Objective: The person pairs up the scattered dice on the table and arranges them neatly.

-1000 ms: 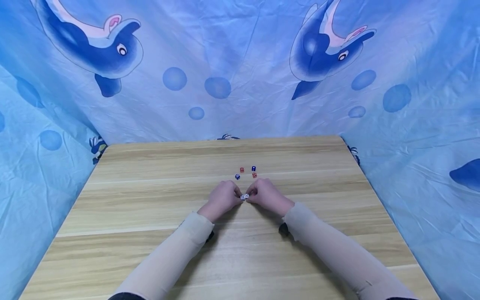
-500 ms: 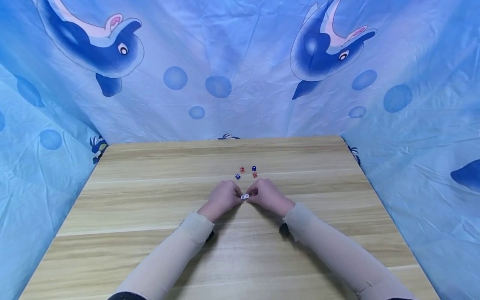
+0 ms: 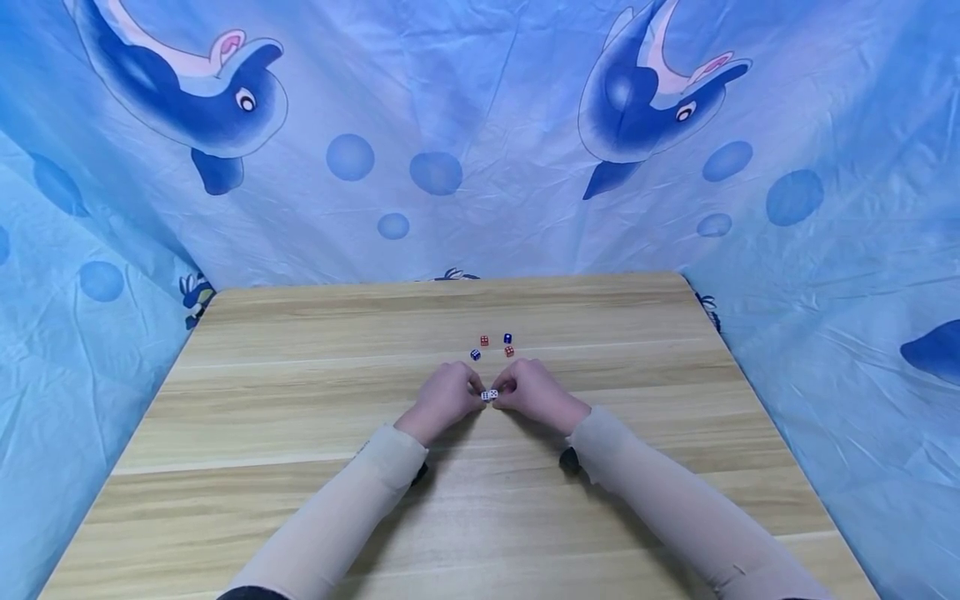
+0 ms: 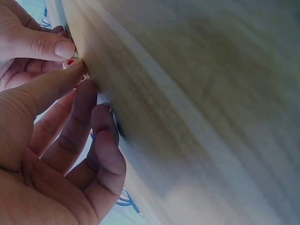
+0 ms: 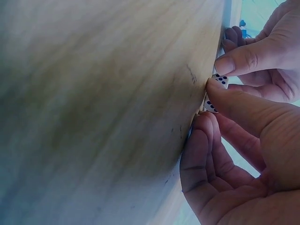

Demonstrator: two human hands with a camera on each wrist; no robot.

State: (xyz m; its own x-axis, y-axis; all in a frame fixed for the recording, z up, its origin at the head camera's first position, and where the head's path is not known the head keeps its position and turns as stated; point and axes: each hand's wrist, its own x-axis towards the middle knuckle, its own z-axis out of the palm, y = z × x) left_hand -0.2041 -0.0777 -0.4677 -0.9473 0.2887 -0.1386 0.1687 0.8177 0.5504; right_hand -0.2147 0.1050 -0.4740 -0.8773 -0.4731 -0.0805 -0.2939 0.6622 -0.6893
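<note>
Two white dice with dark pips sit side by side, low over the wooden table (image 3: 480, 517). My left hand (image 3: 447, 400) pinches the left white die (image 3: 485, 396) between thumb and fingers. From the other side, my right hand (image 3: 534, 393) pinches the right white die (image 3: 493, 393). Both thumbs nearly meet in the wrist views; the right wrist view shows a dotted white die (image 5: 221, 80) between them. A red pip on a white die (image 4: 71, 62) peeks out past my left thumb. Fingers hide much of both dice.
Just beyond my hands lie a left blue die (image 3: 476, 355), a rear blue die (image 3: 507, 338), a rear red die (image 3: 484, 341) and a front red die (image 3: 509, 352). A blue dolphin-print curtain (image 3: 495, 233) surrounds the table's back and sides.
</note>
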